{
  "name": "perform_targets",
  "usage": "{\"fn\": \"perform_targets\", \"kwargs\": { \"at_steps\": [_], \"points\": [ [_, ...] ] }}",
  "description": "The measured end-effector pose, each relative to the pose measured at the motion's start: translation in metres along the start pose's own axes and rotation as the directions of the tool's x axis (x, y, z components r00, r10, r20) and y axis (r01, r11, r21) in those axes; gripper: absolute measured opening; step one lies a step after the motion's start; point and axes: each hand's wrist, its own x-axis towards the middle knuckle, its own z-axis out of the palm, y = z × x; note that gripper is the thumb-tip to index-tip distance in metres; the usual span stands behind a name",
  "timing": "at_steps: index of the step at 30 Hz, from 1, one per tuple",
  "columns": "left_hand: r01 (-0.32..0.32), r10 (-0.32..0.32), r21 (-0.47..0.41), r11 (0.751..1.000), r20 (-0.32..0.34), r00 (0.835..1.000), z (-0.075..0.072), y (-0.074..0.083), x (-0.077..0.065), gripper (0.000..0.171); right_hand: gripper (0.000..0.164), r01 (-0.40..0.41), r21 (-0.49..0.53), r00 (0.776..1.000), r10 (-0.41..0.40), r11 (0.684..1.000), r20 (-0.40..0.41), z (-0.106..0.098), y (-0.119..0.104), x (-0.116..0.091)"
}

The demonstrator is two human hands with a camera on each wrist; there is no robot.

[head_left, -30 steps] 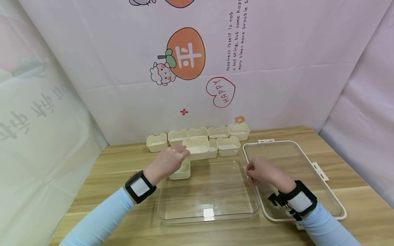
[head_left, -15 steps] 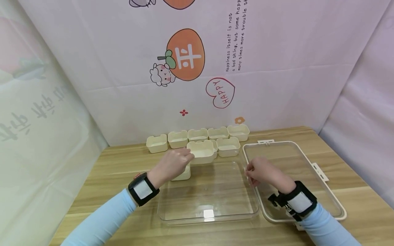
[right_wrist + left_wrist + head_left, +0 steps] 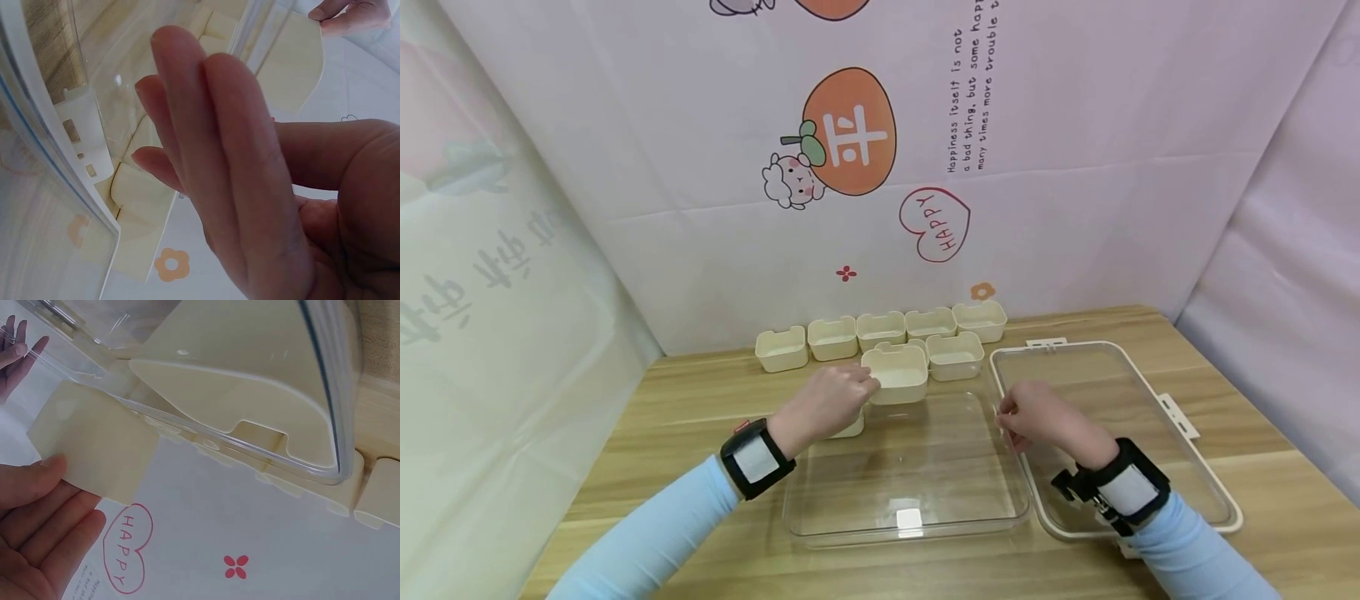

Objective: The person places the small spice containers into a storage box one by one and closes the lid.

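The left hand (image 3: 827,400) pinches a cream cup (image 3: 901,383) by its side at the clear box's (image 3: 850,535) far edge; the right hand (image 3: 1037,412), fingers loosely extended, is by the box's right wall.

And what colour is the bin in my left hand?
The bin is pale cream, clearest in the head view.

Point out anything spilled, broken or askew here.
The cream containers, clear box and white-rimmed lid show no spill or visible damage. Only the backdrop looks odd: its HAPPY heart and English lettering run sideways, as though it were hung turned.
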Motion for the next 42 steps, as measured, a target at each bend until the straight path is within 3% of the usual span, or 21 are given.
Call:
{"fn": "perform_targets", "kwargs": {
  "at_steps": [11,22,42],
  "points": [
    [0.026,-0.024,-0.013,1.0,0.139,0.99,0.0,0.005,0.006,0.019,0.015,-0.01,0.012,1.0,0.01,1.0,0.006,0.0,-0.001,0.001],
    [0.01,-0.012,0.011,1.0,0.17,0.985,0.003,0.008,0.009,0.011,0.015,-0.007,-0.022,1.0,0.007,1.0,0.009,0.0,-0.002,0.001],
    [0.023,-0.03,0.027,0.999,0.268,0.963,0.013,0.012,0.011,0.02,0.015,-0.005,-0.009,1.0,0.005,1.0,0.011,0.0,-0.001,0.001]
  ]
}}
